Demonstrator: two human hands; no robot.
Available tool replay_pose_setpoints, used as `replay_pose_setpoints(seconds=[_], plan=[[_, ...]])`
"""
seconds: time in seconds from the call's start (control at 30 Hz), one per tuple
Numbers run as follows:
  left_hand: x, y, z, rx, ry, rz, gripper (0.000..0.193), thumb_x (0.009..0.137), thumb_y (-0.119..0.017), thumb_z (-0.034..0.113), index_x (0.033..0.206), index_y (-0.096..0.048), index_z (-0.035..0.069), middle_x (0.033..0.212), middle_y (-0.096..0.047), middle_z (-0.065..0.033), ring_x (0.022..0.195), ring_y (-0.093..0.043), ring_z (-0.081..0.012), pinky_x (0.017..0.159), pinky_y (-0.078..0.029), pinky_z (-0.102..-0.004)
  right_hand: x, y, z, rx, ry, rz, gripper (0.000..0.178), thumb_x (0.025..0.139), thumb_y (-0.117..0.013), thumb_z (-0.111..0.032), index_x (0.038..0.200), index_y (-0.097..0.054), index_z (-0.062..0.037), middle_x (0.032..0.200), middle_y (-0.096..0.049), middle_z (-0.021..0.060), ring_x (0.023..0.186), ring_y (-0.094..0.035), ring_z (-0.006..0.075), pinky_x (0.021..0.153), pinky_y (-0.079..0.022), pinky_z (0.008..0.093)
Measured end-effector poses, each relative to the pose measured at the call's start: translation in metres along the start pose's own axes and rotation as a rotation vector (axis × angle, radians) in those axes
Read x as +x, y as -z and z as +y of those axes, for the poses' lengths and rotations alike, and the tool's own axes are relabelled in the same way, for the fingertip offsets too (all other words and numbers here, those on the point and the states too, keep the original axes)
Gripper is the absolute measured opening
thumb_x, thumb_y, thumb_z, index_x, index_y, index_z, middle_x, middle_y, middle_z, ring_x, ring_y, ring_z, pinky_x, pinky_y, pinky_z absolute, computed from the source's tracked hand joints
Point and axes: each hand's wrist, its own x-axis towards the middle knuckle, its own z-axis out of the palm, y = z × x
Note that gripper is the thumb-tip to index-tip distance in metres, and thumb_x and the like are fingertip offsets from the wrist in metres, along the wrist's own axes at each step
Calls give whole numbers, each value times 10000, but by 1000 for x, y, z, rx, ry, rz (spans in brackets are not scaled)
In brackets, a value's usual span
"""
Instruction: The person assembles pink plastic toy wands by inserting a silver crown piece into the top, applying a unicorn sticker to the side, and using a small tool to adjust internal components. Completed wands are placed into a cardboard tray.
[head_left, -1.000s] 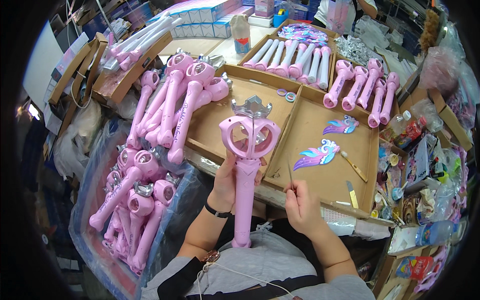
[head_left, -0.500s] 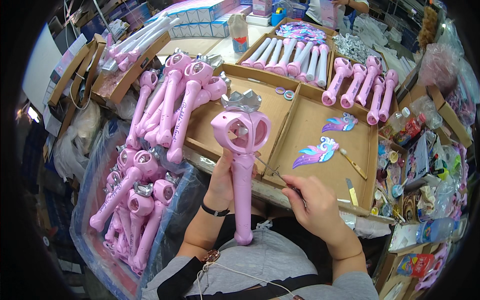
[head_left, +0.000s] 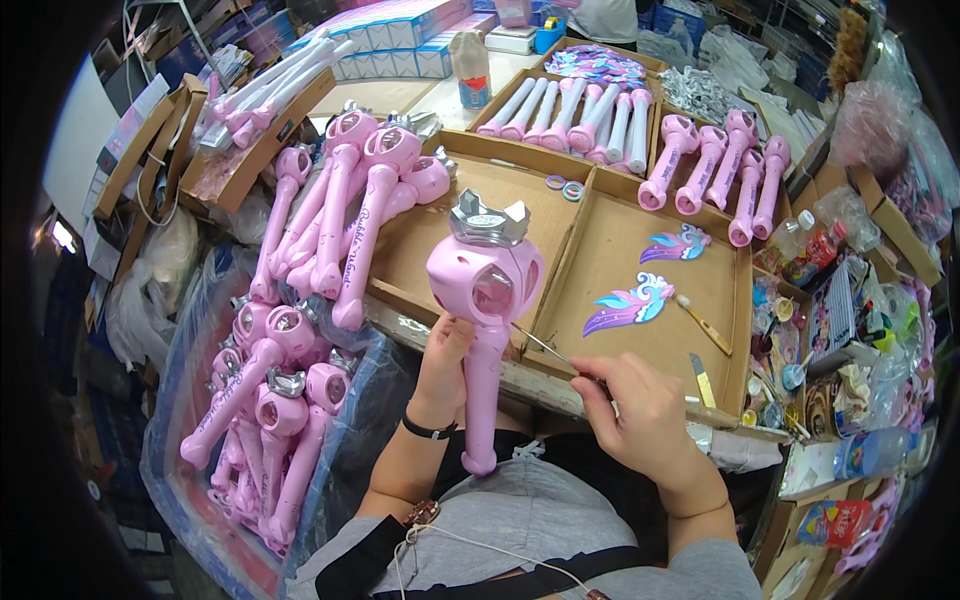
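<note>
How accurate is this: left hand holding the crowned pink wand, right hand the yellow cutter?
One slip: the head view shows the right hand holding a thin metal tool; the yellow cutter lies in the tray. The left hand does hold the crowned pink wand.

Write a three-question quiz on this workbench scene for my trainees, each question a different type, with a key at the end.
1. Multiple choice: What does the left hand hold?
A) a yellow cutter
B) a pink wand with a silver crown
C) a clear bottle

2. True or false: The two wing-shaped pieces in the cardboard tray overlap each other.

3. Fill in the blank: The thin tool is held in the person's ____ hand.

Key:
1. B
2. False; they lie apart.
3. Right; the right hand grips it.
</note>
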Motion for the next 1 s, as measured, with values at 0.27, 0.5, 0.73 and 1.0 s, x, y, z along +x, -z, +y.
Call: replay_pose_setpoints(seconds=[0.27,0.5,0.73,1.0], plan=[[-10,-9,3,166,-31,50,462,807,-671,137,1189,-441,15,1039,-571,-71,906,-567,-133,761,-479,-272,-11,-17,27,214,-153,-40,178,854,-606,-149,983,-613,-27,668,-547,68,550,-569,176,464,-430,311],[-13,-11,8,485,-145,-47,589,734,-718,37,1238,-415,5,1117,-536,-65,1004,-514,-122,884,-417,-279,-9,-12,64,1324,-972,-779,304,956,-456,-255,983,-635,-11,612,-452,-72,510,-369,34,457,-316,196],[-14,-10,4,439,-126,-18,565,740,-717,43,1222,-426,2,1121,-537,-65,1013,-509,-120,894,-406,-276,-18,-19,51,800,-537,-515,283,940,-469,-234,920,-637,-7,641,-531,17,571,-465,91,537,-385,235],[-12,-10,1,351,-111,-4,542,764,-705,59,1221,-421,-6,1136,-539,-85,1025,-522,-132,889,-426,-275,-15,-9,36,365,-360,-486,228,892,-513,-194,919,-624,3,832,-637,187,788,-618,327,682,-489,373]])
